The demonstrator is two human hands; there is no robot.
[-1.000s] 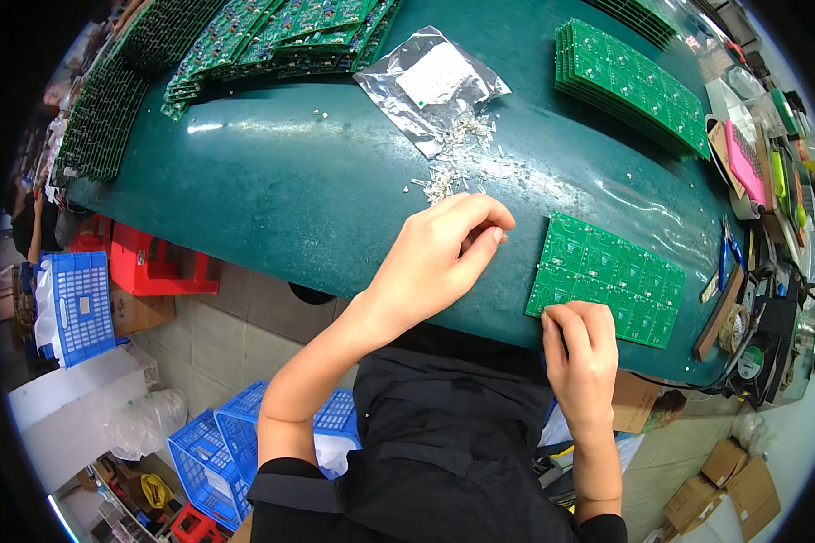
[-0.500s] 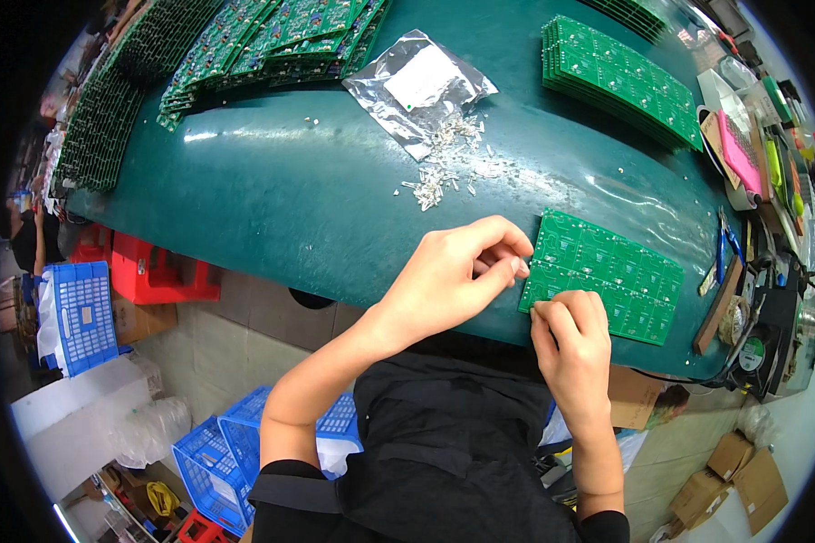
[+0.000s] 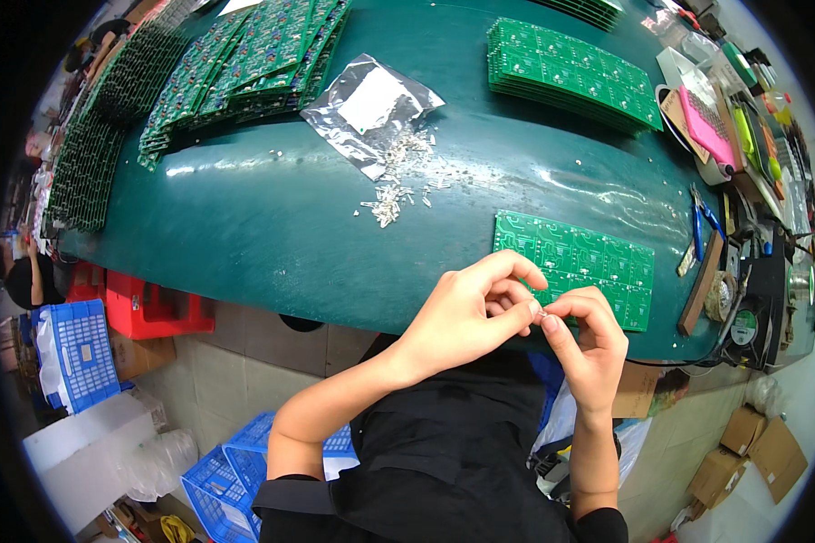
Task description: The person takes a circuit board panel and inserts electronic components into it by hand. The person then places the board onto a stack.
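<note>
Our left hand (image 3: 466, 312) & right hand (image 3: 589, 339) meet fingertip to fingertip, fingers pinched on sth tiny, can't tell what. They sit just over the green circuit board (image 3: 575, 262) at the worktop (image 3: 272, 226) edge, loose parts (image 3: 394, 195) within reach.

Layout taken from the single circuit panel (image 3: 574, 264) at the near edge of the table (image 3: 272, 226).

Both hands meet fingertip to fingertip just in front of the panel's near edge, left hand (image 3: 466, 312) to the left, right hand (image 3: 589, 339) touching it on the right. Behind and left of the panel lies a scatter of small parts (image 3: 394, 195), spilling from a foil bag (image 3: 369, 109) farther back. A stack of panels (image 3: 570, 77) lies directly behind, well apart. Far left, fanned rows of boards (image 3: 235, 68). Right of the panel, pliers (image 3: 702, 226) and cluttered tools. Below the table's left end, crates (image 3: 77, 348).
</note>
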